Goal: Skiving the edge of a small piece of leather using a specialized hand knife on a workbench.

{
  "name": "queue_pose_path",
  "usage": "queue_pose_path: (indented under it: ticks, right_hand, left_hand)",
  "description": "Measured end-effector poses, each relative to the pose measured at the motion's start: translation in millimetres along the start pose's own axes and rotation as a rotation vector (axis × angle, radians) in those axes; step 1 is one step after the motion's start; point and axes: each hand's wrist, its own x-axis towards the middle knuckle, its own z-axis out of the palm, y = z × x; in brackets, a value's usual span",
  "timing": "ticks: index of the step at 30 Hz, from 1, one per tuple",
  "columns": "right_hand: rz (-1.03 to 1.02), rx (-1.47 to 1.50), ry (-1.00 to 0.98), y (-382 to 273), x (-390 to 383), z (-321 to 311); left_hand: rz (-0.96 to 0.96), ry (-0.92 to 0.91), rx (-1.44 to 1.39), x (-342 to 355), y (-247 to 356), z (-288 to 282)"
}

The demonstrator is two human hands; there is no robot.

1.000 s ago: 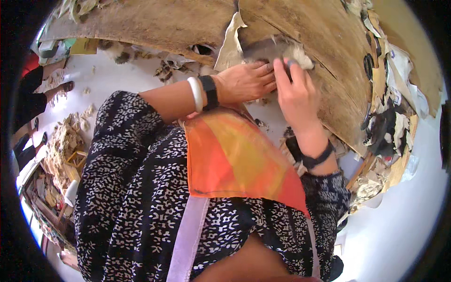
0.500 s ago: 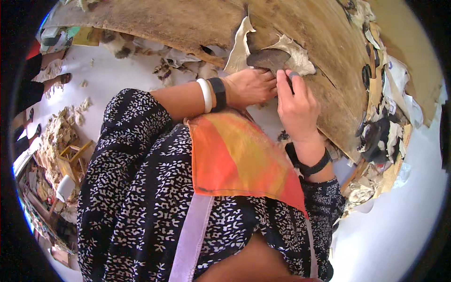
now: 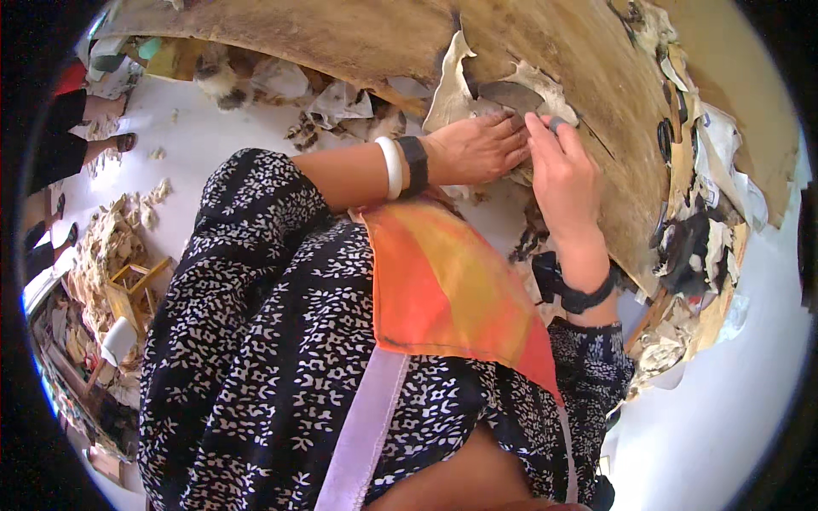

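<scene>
A piece of hide [image 3: 450,85], cream on its upturned flaps and dark grey-brown in the middle, lies on the near edge of a brown wooden board [image 3: 375,43]. My left hand [image 3: 481,146], with a white bangle and a black band at its wrist, rests flat on the hide's near part, fingers stretched out together. Close by its fingertips, my right hand [image 3: 567,179] is closed in a pinch between thumb and forefinger. What that pinch holds is too small to make out. A grey ring-like cover [image 3: 558,125] sits on one right finger.
Scissors [image 3: 665,140], dark and pale hide scraps [image 3: 686,243] and white plastic bags [image 3: 724,153] line the board's right side. Fur scraps [image 3: 223,81] lie on the floor beneath the board. At left are a heap of hide pieces [image 3: 111,238], a small yellow wooden frame [image 3: 136,285] and other people's legs [image 3: 102,149].
My left hand has flattened out from a more curled hold on the hide. The right hand has shifted slightly right and nearer, still pinched.
</scene>
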Motion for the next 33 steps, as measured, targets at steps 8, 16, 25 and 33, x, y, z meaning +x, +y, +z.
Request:
queue_pose_path:
  ticks: [8, 16, 25, 33]
  right_hand:
    - [-0.122, -0.051, -0.048, -31.7, -1.8, -4.4]
    - [-0.149, -0.029, -0.039, -31.3, 3.3, -19.8]
    - [-0.18, -0.007, 0.027, -17.1, 32.0, 13.0]
    - [-0.134, -0.086, -0.01, -26.0, 13.6, -10.4]
  left_hand:
    - [0.285, 0.0, 0.738, -5.8, 7.0, 14.6]
    - [0.019, 0.143, -0.194, -7.7, 27.6, 35.7]
    - [0.106, 0.049, -0.352, -3.5, 26.8, 43.2]
    - [0.03, 0.312, -0.314, 4.7, 25.6, 37.6]
